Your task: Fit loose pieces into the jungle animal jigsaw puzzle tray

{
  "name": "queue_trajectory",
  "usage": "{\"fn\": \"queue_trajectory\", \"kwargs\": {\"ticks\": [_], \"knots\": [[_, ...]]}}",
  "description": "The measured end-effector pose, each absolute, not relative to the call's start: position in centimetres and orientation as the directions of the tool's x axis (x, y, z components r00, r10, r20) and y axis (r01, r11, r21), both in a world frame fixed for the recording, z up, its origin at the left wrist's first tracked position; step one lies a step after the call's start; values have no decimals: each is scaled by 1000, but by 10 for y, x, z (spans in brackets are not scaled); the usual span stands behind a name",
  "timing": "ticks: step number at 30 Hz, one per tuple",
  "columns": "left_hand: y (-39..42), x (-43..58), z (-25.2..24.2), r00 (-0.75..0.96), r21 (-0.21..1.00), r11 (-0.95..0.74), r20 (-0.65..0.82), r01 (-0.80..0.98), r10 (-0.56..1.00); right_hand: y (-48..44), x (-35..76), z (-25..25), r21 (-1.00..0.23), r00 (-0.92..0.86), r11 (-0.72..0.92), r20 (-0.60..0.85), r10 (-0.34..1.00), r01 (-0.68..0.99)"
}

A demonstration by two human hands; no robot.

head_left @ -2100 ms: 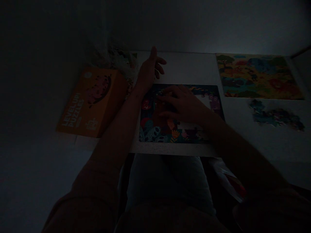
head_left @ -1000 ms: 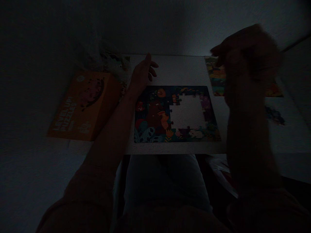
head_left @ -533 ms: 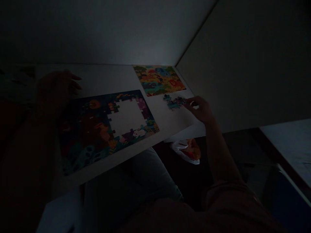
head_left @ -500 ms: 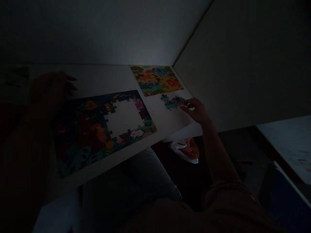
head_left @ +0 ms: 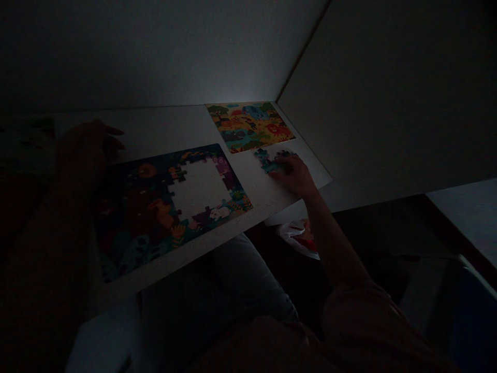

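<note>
A partly filled jigsaw puzzle (head_left: 155, 204) with dark forest animals lies on the white table, a pale gap in its right half. My left hand (head_left: 87, 150) rests by its upper left corner, fingers apart and holding nothing. To the right of the puzzle is a small heap of loose teal and purple puzzle pieces (head_left: 262, 155). Over that heap, my right hand (head_left: 293, 176) has its thumb and fingers bent around a teal piece at the heap's front. The dim light hides whether the piece is off the table.
Behind the loose pieces lies a bright picture sheet of savanna animals (head_left: 250, 127). Another printed sheet (head_left: 27, 140) is at the far left. Walls close the table's back and right. Below the front edge, a plastic bag (head_left: 297, 238) sits near my leg (head_left: 252, 274).
My right hand has moved left, from the right edge of the loose pieces to over them. My left hand stays by the puzzle. The view has shifted slightly.
</note>
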State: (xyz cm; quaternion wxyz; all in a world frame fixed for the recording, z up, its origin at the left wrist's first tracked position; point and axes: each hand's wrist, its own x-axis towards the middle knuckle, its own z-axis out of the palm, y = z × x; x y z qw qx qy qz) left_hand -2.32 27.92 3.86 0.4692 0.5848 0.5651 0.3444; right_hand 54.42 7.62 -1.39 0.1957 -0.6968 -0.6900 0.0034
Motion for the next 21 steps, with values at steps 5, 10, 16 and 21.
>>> {"fn": "queue_trajectory", "kwargs": {"ticks": [5,10,16,21], "knots": [[263,-9,53,56,889,-109,94,445,994,80,544,-14,-414,31,161,421,907,896],[259,-4,59,22,920,-80,78,384,997,84,539,-4,-624,195,117,409,892,772],[266,-5,42,54,923,-150,140,355,989,123,487,25,-812,224,258,423,878,523],[275,-1,26,-68,917,-204,241,343,968,194,396,47,-873,-76,379,374,924,306]]}}
